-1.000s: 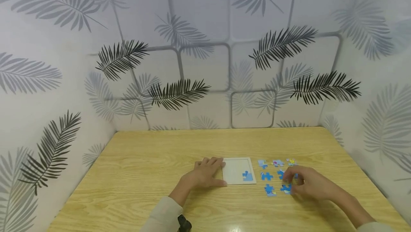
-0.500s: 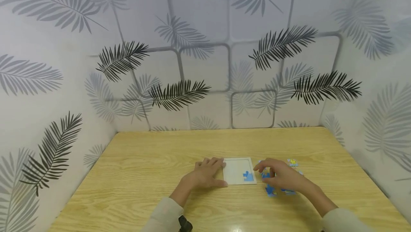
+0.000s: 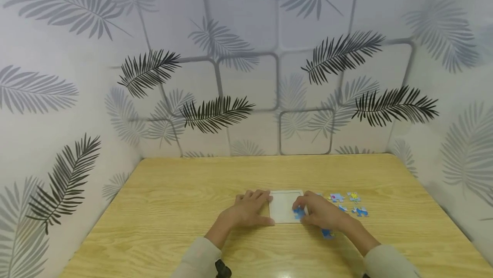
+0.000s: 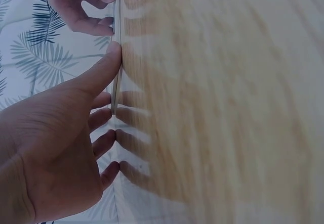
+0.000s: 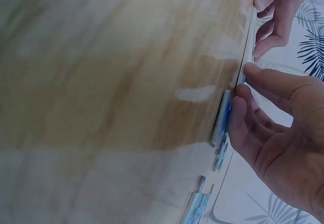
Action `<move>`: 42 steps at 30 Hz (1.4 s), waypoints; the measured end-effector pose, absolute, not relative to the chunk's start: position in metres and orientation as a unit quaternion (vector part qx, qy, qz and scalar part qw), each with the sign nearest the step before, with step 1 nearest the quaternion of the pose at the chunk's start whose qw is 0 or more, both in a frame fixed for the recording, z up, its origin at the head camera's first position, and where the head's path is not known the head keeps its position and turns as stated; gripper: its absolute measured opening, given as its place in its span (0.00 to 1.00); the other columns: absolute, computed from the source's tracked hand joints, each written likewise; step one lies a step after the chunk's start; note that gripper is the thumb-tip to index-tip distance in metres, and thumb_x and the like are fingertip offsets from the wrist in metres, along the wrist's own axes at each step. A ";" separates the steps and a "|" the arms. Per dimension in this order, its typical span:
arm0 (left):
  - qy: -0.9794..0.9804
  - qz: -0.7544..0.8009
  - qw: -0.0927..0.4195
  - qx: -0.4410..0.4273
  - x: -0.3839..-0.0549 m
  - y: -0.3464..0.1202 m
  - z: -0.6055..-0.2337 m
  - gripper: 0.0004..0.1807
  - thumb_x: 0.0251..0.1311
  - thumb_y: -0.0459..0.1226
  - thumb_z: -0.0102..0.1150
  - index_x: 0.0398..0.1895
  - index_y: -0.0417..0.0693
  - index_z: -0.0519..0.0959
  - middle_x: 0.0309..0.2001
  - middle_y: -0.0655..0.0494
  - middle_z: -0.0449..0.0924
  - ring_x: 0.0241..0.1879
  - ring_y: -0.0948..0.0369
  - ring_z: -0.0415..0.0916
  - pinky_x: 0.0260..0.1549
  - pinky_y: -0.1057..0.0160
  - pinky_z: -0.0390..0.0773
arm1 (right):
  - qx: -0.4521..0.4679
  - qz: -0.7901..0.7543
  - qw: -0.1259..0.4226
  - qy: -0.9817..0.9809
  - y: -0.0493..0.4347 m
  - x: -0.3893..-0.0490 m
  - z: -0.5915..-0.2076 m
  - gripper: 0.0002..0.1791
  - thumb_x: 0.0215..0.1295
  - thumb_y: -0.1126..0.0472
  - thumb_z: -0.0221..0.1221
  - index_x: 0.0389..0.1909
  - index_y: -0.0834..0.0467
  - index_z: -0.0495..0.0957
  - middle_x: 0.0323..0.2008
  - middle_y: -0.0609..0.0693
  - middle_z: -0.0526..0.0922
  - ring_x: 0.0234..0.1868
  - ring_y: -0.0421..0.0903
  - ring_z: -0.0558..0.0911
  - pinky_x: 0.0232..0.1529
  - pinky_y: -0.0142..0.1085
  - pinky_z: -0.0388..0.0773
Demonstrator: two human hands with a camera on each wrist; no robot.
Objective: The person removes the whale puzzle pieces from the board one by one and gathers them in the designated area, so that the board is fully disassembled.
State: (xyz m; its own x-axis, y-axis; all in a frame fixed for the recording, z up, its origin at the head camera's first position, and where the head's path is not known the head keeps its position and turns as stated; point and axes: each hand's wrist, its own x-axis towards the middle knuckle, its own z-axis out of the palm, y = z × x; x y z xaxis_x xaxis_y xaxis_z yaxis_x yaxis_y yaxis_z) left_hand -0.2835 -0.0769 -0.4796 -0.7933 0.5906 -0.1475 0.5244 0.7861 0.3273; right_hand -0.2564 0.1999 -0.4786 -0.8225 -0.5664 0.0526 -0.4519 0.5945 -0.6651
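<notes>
A light wooden puzzle tray (image 3: 280,208) lies flat on the table, with a blue puzzle piece (image 3: 298,213) showing in its right part. My left hand (image 3: 248,210) rests at the tray's left side, fingers spread on the edge and thumb near the lower left corner. Over the right part of the tray, my right hand (image 3: 321,212) bends its fingers and thumb at the blue. From the right wrist view, a sliver of blue shows beside the thumb (image 5: 258,75), and the fingers pinch a puzzle piece there, mostly hidden.
Loose puzzle pieces lie right of the tray, among them one with a yellow sun (image 3: 353,196), a pink-marked one (image 3: 337,197) and blue ones (image 3: 360,212). The right hand and forearm cover part of the group. A patterned wall (image 3: 246,132) rises behind the wooden table (image 3: 192,184).
My right hand has travelled left from the loose pieces, past the middle of the group, onto the tray's right part. My left hand has stayed at the tray's left edge.
</notes>
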 end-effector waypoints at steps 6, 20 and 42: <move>0.939 0.131 0.117 0.297 -0.281 -0.076 -0.475 0.47 0.66 0.62 0.62 0.82 0.52 0.59 0.80 0.51 0.58 0.76 0.47 0.56 0.70 0.37 0.57 | -0.299 -0.332 0.068 0.892 0.198 -0.257 -0.478 0.15 0.62 0.69 0.69 0.49 0.57 0.80 0.45 0.57 0.74 0.38 0.47 0.74 0.36 0.34 0.73; 0.938 0.129 0.116 0.300 -0.284 -0.077 -0.480 0.49 0.66 0.64 0.61 0.82 0.52 0.57 0.80 0.51 0.58 0.76 0.46 0.56 0.70 0.37 0.57 | -0.290 -0.303 0.028 0.907 0.196 -0.254 -0.475 0.17 0.58 0.69 0.72 0.48 0.54 0.84 0.41 0.48 0.75 0.38 0.45 0.71 0.40 0.37 0.73; 0.934 0.141 0.113 0.308 -0.290 -0.077 -0.491 0.47 0.67 0.62 0.62 0.82 0.53 0.58 0.80 0.50 0.57 0.77 0.44 0.55 0.69 0.35 0.56 | -0.280 -0.407 0.012 0.870 0.238 -0.247 -0.479 0.19 0.58 0.67 0.74 0.50 0.60 0.82 0.50 0.55 0.83 0.19 0.30 0.63 0.24 0.29 0.72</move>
